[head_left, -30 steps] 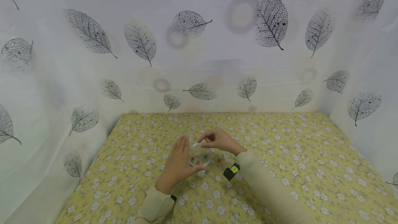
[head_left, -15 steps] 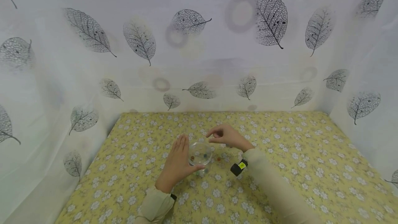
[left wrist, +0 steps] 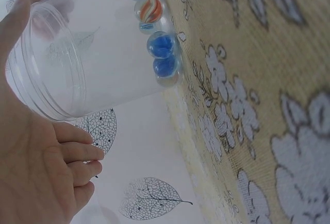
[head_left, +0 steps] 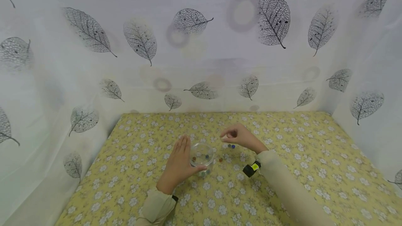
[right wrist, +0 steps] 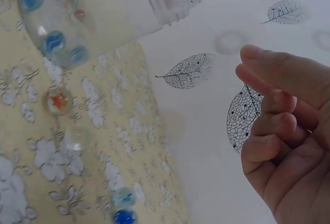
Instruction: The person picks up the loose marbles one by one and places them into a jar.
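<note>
A clear plastic jar (head_left: pixel 201 144) stands upright, without a lid, on the patterned cloth. Several glass marbles (left wrist: pixel 160 46) lie on its bottom. My left hand (head_left: pixel 179 166) is against the jar's left side, fingers straight and thumb across the near side by the rim. To the right of the jar, my right hand (head_left: pixel 243 138) hovers over the cloth, its fingers loosely bent; nothing shows between thumb and forefinger. Outside the jar lie an orange-and-white marble (right wrist: pixel 58 101), a clear marble (right wrist: pixel 77 137), a pale teal marble (right wrist: pixel 124 197) and a blue marble (right wrist: pixel 124 217).
A yellow floral cloth (head_left: pixel 301 184) covers the table. White curtains (head_left: pixel 220 44) printed with leaves enclose the back and both sides. A black device (head_left: pixel 252 169) with a yellow mark is strapped at the right wrist.
My right hand has moved from over the jar's mouth to the right, uncovering the blue and teal marbles below it. The left hand and the jar stay put.
</note>
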A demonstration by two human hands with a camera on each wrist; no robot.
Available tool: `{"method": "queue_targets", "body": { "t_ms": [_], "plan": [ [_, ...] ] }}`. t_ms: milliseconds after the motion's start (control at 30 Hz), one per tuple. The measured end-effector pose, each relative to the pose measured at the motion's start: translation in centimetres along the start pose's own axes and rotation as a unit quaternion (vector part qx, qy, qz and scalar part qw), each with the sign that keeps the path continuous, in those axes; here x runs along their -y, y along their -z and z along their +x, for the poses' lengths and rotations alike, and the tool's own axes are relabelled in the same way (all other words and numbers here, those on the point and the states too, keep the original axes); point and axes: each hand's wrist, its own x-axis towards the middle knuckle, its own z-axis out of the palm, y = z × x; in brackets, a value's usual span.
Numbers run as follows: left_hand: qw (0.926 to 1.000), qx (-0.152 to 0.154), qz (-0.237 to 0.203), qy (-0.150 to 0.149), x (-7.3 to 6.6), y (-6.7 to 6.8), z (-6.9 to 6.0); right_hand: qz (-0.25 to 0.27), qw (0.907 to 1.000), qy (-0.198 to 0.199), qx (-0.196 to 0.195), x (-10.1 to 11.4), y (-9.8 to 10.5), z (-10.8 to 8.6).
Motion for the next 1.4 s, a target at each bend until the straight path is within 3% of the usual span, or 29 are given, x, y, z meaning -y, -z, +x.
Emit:
{"method": "queue_targets", "body": {
  "t_ms": [167,300,500,933,1400],
  "plan": [
    [0.9999,-0.005,-0.009,-0.001,-0.1,0.1,0.0,-0.006,0.9999,-0.012,0.009,0.3,-0.3,-1.0],
    [0.9999,-0.009,-0.011,-0.001,-0.1,0.0,0.0,0.021,0.9997,-0.002,0.014,0.9,-0.6,-2.0],
    [0.9999,-0.013,-0.009,-0.002,-0.1,0.0,-0.1,0.054,0.9982,-0.005,0.026,0.1,-1.2,-2.6],
    [0.9998,-0.012,-0.012,-0.003,-0.1,0.1,-0.2,0.012,0.9992,-0.012,0.036,-4.0,-2.5,-1.9],
    [0.9998,-0.008,-0.015,0.004,-0.1,0.1,-0.1,-0.020,0.9986,0.019,0.044,-4.3,-3.0,-1.7]
  ]
}}
